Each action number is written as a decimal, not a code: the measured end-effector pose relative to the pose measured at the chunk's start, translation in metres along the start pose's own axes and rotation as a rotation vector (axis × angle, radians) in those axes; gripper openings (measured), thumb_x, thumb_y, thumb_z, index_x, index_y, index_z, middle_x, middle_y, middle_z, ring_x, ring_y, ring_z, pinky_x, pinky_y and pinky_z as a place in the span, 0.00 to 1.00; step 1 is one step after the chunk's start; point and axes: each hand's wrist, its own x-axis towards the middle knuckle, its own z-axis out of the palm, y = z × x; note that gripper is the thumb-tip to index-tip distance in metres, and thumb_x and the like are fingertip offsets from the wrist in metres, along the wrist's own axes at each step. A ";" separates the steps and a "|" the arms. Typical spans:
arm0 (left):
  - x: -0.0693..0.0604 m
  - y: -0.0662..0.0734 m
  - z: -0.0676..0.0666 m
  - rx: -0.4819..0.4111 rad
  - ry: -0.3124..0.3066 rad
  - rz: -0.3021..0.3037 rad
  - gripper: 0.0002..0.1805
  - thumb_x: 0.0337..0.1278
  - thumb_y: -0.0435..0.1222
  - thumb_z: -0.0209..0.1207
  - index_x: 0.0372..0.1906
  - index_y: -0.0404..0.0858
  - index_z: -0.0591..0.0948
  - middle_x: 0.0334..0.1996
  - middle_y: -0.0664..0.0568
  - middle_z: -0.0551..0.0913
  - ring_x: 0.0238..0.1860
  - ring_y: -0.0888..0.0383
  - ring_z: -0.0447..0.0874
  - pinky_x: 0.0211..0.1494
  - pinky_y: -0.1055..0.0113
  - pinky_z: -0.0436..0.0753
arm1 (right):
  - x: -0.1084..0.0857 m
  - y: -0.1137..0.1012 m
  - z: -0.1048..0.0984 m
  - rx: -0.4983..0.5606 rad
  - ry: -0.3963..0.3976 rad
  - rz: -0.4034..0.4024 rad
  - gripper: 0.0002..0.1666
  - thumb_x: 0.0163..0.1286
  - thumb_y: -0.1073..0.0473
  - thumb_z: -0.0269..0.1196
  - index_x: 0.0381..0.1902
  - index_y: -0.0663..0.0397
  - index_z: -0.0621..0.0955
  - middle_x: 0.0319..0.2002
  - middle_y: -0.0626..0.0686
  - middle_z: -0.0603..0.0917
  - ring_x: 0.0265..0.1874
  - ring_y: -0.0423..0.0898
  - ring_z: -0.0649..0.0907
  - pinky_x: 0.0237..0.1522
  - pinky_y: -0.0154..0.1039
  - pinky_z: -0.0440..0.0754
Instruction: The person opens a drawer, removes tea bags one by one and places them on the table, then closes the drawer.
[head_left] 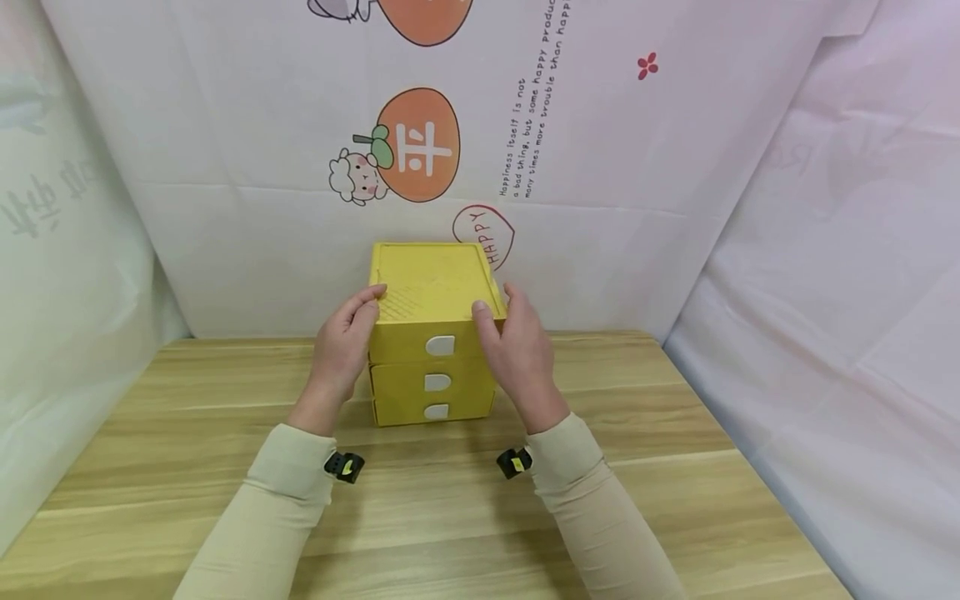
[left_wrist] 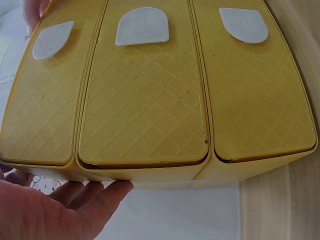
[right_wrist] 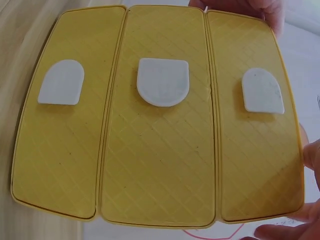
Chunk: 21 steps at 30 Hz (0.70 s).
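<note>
A yellow three-drawer box (head_left: 435, 283) with white tab handles stands on the wooden table, its drawer fronts facing me. At its left side my left hand (head_left: 337, 350) holds the upper edge, and in the left wrist view the fingers (left_wrist: 95, 202) lie along the side wall. My right hand (head_left: 521, 354) grips the upper right corner, the thumb (head_left: 486, 317) over the top edge and the other fingers at the side, partly hidden. All drawers look closed. The right wrist view shows the white handles (right_wrist: 163, 82) up close.
Behind the box hangs a white printed cloth (head_left: 600, 167), near its back edge. More white cloth (head_left: 847, 333) closes off both sides. Wooden tabletop (head_left: 420, 533) stretches in front of the box and to either side.
</note>
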 end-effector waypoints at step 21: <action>0.000 0.004 0.000 -0.039 0.002 -0.042 0.25 0.81 0.52 0.44 0.74 0.55 0.76 0.74 0.58 0.73 0.13 0.62 0.54 0.18 0.69 0.60 | -0.025 -0.012 0.018 -0.285 0.421 -0.787 0.36 0.62 0.40 0.76 0.62 0.53 0.82 0.57 0.62 0.83 0.50 0.59 0.82 0.50 0.51 0.80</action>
